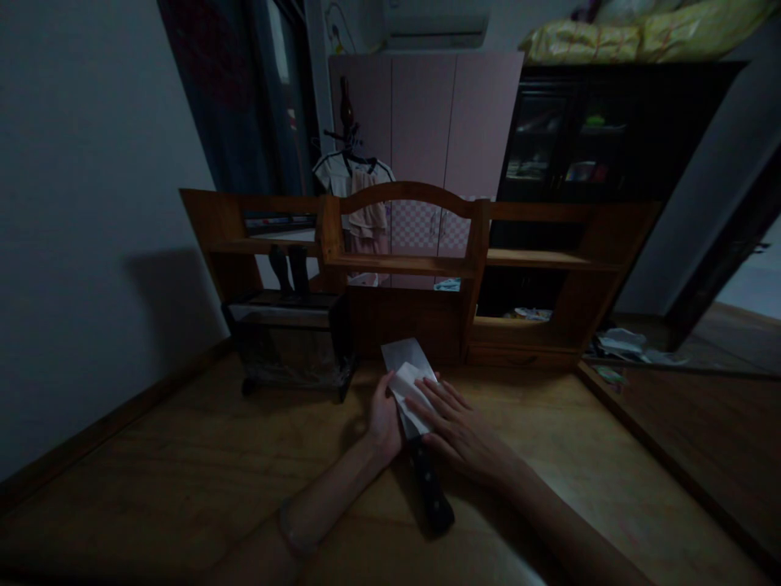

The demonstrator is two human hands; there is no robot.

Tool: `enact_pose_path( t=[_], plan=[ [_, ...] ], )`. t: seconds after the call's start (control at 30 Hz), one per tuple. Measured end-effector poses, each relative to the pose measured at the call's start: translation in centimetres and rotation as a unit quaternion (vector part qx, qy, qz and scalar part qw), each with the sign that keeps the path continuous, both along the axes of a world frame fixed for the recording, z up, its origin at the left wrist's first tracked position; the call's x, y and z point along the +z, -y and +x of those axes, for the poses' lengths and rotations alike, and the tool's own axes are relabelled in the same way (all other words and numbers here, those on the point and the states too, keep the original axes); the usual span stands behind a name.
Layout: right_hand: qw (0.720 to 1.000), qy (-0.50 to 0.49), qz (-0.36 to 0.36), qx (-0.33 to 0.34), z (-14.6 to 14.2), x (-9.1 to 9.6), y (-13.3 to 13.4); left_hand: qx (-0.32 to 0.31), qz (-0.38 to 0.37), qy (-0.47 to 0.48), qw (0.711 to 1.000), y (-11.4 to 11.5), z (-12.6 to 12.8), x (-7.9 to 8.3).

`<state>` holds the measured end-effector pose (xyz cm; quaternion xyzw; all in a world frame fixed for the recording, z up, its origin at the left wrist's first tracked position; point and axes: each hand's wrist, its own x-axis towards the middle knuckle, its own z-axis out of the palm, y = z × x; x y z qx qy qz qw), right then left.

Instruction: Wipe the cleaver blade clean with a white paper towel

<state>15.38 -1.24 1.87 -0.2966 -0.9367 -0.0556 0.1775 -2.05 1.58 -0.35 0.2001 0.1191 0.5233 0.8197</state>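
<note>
A cleaver lies flat on the wooden tabletop [183, 488], its wide pale blade [403, 355] pointing away from me and its black handle [432, 492] toward me. My right hand [459, 427] lies flat, fingers stretched out, pressing a crumpled white tissue [410, 382] onto the blade. My left hand [383, 415] rests against the blade's left edge near the handle, fingers curled on it.
A wooden shelf unit [403, 260] stands at the back of the table. A dark knife rack [293, 334] with two knife handles stands at its left. Papers [622, 346] lie at the right edge. A pink wardrobe and dark cabinet stand behind.
</note>
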Motion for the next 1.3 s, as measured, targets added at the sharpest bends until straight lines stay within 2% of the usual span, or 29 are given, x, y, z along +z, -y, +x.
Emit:
enact_pose_path(
  t=[0.13, 0.3, 0.47, 0.8, 0.93, 1.3],
  plan=[
    [1.000, -0.008, -0.005, -0.004, -0.14, -0.12, 0.02, -0.006, -0.001, 0.003, 1.000, 0.11, -0.06, 0.06],
    [0.999, -0.030, -0.011, -0.023, -0.12, -0.40, 0.05, 0.041, -0.018, -0.008, 0.999, -0.29, 0.19, -0.29],
    [0.999, -0.043, -0.022, -0.017, -0.05, -0.46, 0.02, 0.027, -0.009, -0.007, 1.000, -0.46, 0.22, -0.51],
    [0.997, -0.051, -0.040, -0.032, 0.11, -0.72, -0.18, 0.049, -0.040, -0.019, 0.998, 0.02, 0.20, -0.07],
    [0.997, -0.053, -0.044, -0.033, 0.10, -0.69, -0.21, 0.036, -0.046, -0.018, 0.998, 0.08, 0.09, 0.17],
    [0.999, -0.030, -0.003, -0.015, -0.62, -0.22, 0.30, 0.041, -0.030, -0.010, 0.999, -0.11, 0.15, -0.33]
  ],
)
